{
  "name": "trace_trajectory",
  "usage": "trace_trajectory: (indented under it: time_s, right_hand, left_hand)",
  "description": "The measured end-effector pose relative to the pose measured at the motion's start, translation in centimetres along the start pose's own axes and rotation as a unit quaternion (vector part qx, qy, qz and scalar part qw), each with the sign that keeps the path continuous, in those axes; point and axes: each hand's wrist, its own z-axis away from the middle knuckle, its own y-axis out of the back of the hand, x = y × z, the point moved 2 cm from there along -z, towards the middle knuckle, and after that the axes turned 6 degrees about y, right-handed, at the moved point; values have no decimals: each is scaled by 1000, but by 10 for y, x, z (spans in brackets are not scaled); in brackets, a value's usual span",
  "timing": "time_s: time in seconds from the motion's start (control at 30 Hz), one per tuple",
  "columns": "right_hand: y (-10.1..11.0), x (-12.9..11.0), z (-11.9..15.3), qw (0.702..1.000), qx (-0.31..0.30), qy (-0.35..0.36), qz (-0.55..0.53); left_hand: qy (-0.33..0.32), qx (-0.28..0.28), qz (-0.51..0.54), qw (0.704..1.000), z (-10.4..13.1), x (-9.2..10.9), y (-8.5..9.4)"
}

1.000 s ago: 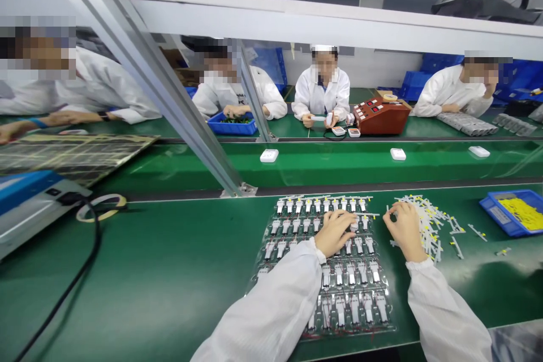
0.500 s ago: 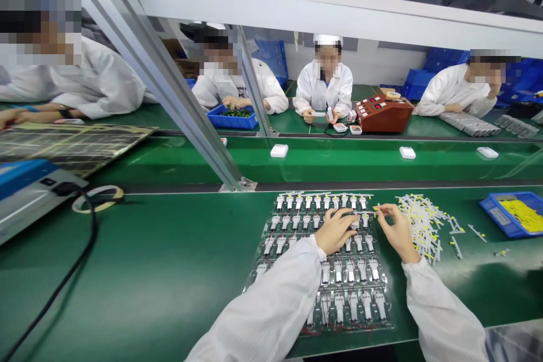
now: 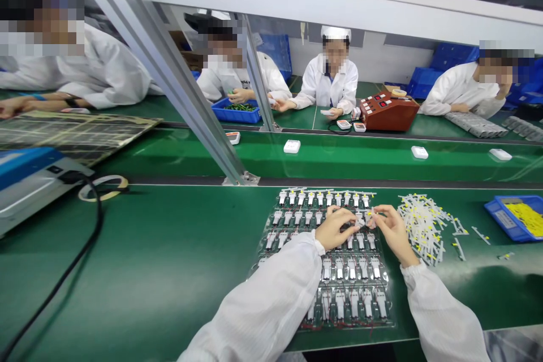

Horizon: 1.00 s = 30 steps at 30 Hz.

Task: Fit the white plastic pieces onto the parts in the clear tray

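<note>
Above the second row of a clear plastic tray [image 3: 391,317], my left hand [image 3: 337,227] has its thumb and fingertips closed at a small white part [image 3: 360,219]. My right hand [image 3: 393,230] pinches a thin white strip with a yellow piece [image 3: 371,212] close beside it; the fingers partly hide its end. Rows of small white parts with red wires [image 3: 340,297] fill the tray's pockets. Along its back row lie more white strips with yellow pieces. Right of my right hand is a heap of such strips [image 3: 419,226], with several loose ones nearby.
A blue bin of yellow pieces [image 3: 503,220] stands at the right. At left are a tape roll [image 3: 91,195], a blue-grey device [image 3: 38,181] and its black cable [image 3: 91,237]. A metal post [image 3: 190,90] rises before a green belt [image 3: 356,161] carrying white boxes. Co-workers sit beyond.
My right hand has brought the strip slightly left, closer to my left fingertips. White boxes have shifted right in view. A co-worker opposite has stretched an arm out to the left.
</note>
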Motion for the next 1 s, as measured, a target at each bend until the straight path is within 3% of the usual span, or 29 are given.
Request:
trace_trajectory:
  time_s: [0.6, 1.0]
  right_hand:
    - [-6, -2, 3, 998, -50, 28, 5]
    - [-3, 5, 3, 994, -33, -84, -66]
  left_hand:
    - [-9, 2, -22, 1000, 0, -1, -3]
    - [-25, 22, -24, 999, 1, 2, 1]
